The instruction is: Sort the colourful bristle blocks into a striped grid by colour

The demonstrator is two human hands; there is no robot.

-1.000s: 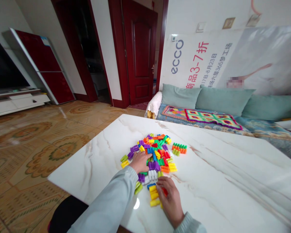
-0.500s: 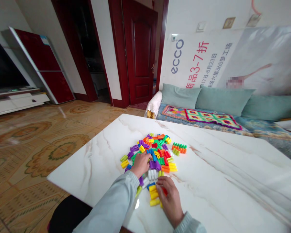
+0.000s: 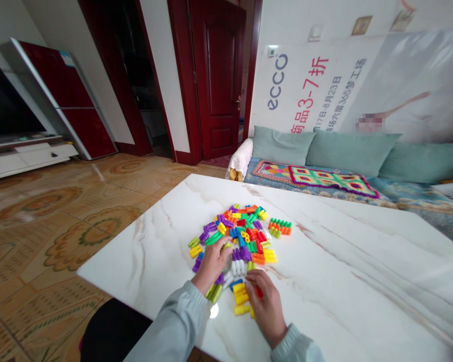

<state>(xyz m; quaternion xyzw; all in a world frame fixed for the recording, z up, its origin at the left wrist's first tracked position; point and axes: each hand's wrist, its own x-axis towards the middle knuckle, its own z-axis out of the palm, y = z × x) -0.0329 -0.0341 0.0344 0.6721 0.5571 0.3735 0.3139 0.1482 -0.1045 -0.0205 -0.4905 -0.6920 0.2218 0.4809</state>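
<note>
Head view: hands (image 3: 268, 306) among smooth tubular plastic blocks (image 3: 245, 253), veined glossy tabletop (image 3: 324, 281).

- From the right hand (image 3: 266, 306), 2 to 4 o'clock: the marble tabletop (image 3: 362, 271) gives wide passage.
- 9 o'clock: yellow pieces (image 3: 240, 298) crowd it.
- 10 o'clock: the left hand (image 3: 212, 261) stands in the way.
- 11 o'clock: the pile (image 3: 245, 253) (low, admittedly) blocks sliding.

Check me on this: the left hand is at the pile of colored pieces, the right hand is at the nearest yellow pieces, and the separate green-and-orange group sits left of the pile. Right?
Not quite: in the head view, the green-and-orange group sits right of the pile. The left hand and right hand are as you said.
</note>
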